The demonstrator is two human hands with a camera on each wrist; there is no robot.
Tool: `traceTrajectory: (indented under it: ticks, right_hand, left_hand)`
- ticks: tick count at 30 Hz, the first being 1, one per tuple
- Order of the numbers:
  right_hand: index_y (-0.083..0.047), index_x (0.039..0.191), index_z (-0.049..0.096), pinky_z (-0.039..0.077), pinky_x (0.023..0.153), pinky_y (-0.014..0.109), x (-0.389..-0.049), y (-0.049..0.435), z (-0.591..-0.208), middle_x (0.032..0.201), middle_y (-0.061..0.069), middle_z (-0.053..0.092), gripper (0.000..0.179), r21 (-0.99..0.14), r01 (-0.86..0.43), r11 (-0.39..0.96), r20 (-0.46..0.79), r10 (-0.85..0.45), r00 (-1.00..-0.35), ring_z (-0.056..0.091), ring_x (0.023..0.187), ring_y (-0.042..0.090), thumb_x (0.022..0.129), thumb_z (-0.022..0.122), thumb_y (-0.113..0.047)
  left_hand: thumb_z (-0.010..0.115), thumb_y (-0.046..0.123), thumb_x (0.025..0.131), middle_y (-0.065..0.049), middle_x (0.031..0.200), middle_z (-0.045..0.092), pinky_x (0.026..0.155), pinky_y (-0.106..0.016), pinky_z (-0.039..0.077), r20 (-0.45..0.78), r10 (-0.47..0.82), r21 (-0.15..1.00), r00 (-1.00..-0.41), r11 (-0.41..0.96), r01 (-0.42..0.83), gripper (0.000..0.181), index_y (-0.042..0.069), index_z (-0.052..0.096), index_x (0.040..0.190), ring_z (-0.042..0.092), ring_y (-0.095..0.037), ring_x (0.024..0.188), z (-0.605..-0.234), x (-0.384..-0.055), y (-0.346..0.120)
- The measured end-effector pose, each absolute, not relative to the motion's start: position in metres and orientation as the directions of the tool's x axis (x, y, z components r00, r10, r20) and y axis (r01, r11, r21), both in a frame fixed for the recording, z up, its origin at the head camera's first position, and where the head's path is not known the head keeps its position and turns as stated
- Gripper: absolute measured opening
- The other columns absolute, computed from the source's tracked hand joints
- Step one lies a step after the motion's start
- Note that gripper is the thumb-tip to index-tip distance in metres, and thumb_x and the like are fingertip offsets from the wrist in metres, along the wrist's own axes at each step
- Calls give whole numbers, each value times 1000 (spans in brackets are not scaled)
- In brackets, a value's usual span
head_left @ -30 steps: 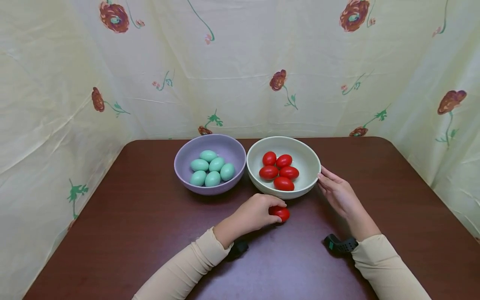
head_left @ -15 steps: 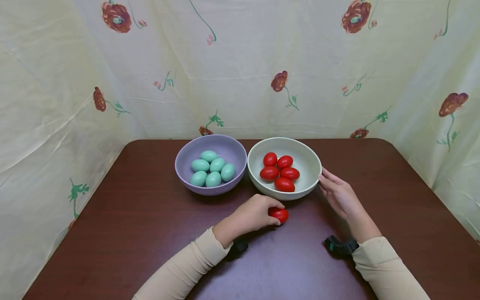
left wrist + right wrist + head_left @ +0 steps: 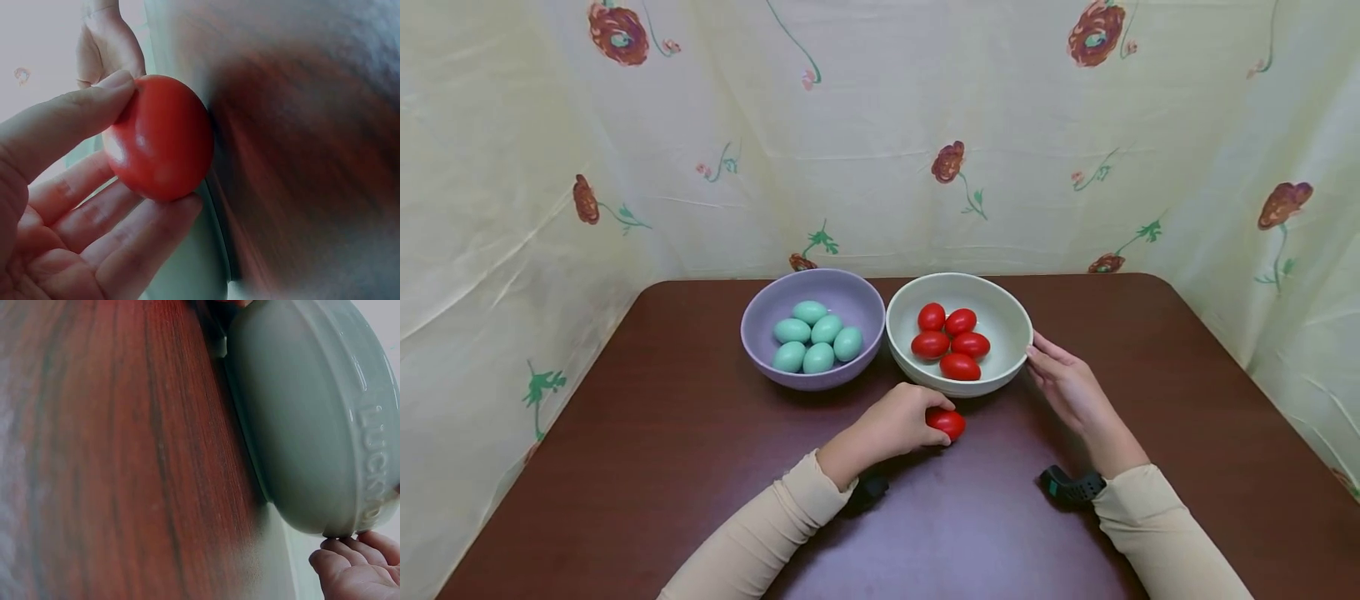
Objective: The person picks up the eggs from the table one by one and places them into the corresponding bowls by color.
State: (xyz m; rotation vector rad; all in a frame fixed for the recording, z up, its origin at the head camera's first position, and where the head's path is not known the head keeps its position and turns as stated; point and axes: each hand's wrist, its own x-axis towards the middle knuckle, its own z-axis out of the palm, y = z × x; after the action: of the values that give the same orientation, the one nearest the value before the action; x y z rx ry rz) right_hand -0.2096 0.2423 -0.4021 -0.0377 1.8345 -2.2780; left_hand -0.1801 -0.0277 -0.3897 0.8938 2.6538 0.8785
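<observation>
My left hand (image 3: 891, 421) pinches a red egg (image 3: 947, 423) between thumb and fingertips, at the table just in front of the white bowl. In the left wrist view the egg (image 3: 165, 137) sits between the thumb and the fingers, its smooth side plainly seen. Several more red eggs (image 3: 930, 345) lie inside the pale white bowl (image 3: 1011, 321). Against that bowl's right side rests my right hand (image 3: 1075, 392), its fingers nearly straight. The right wrist view shows these fingertips (image 3: 369, 547) touching the bowl's outer wall (image 3: 294, 425), which has raised letters.
A purple bowl (image 3: 756, 342) holding several mint-green eggs (image 3: 827, 328) stands directly left of the white one. Both are near the back edge of the dark wooden table (image 3: 625, 458). A flower-patterned curtain (image 3: 865, 167) hangs behind and at the sides.
The head view has shifted a little. Both hands stay at their places, with the left still holding the red egg in front of the white bowl.
</observation>
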Motion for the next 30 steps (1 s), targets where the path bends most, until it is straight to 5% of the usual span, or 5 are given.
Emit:
traceTrajectory:
  ticks: [18,30]
  right_hand:
    - [4,156,11,9,124,37,-209,241,-403,167,12,3,65,-970,148,-191,-112,-187,-976,7,154,25,105,46,-16]
    - [5,155,10,8,124,37,-211,241,-402,167,12,3,65,-967,149,-205,-113,-180,-977,7,154,26,105,46,-15]
  left_hand:
    - [83,23,81,3,97,77,74,-17,51,46,583,676,-811,580,456,33,14,77,112,62,-8,82,-364,-178,-49]
    - [82,28,81,-2,110,76,79,-23,55,74,449,768,-891,544,338,41,16,74,120,68,-15,94,-331,-204,-56]
